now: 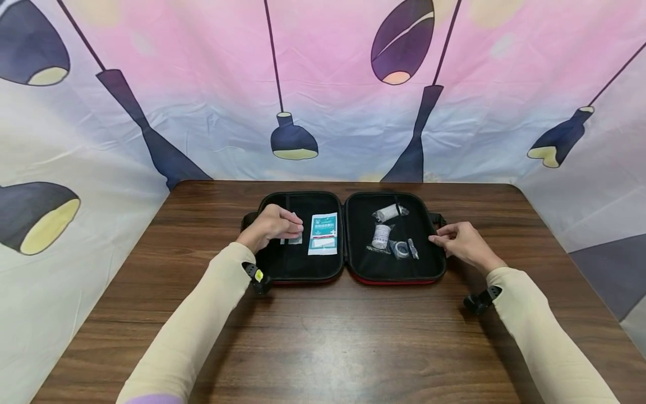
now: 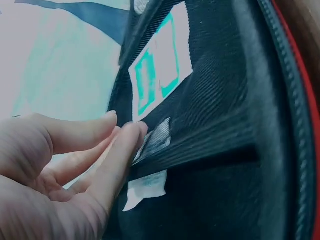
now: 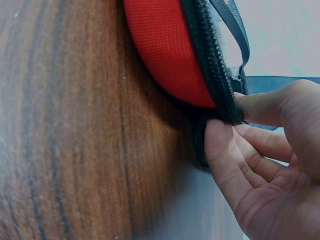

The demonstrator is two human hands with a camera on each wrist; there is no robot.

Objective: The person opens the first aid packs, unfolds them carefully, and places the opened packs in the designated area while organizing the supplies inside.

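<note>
A zippered case [image 1: 346,269], red outside with black lining, lies spread open on the table. My left hand [image 1: 272,227] is over its left half, fingers nearly straight and nothing visible between thumb and fingertips. Close beneath those fingertips, a small clear-and-white packet [image 2: 147,190] sits under an elastic strap [image 2: 200,150]. Beside it lies a teal-and-white packet [image 1: 323,234]. At the right rim, my right hand [image 1: 464,246] pinches the zippered edge [image 3: 220,75] between thumb and fingers. The right half holds a wrapped white roll [image 1: 388,213] and a white printed cylinder [image 1: 381,237].
Also in the right half are a bagged ring-shaped item [image 1: 400,249] and a small slim item [image 1: 413,248]. The brown wooden table [image 1: 323,336] extends toward me, and a patterned cloth [image 1: 227,112] hangs behind its far edge.
</note>
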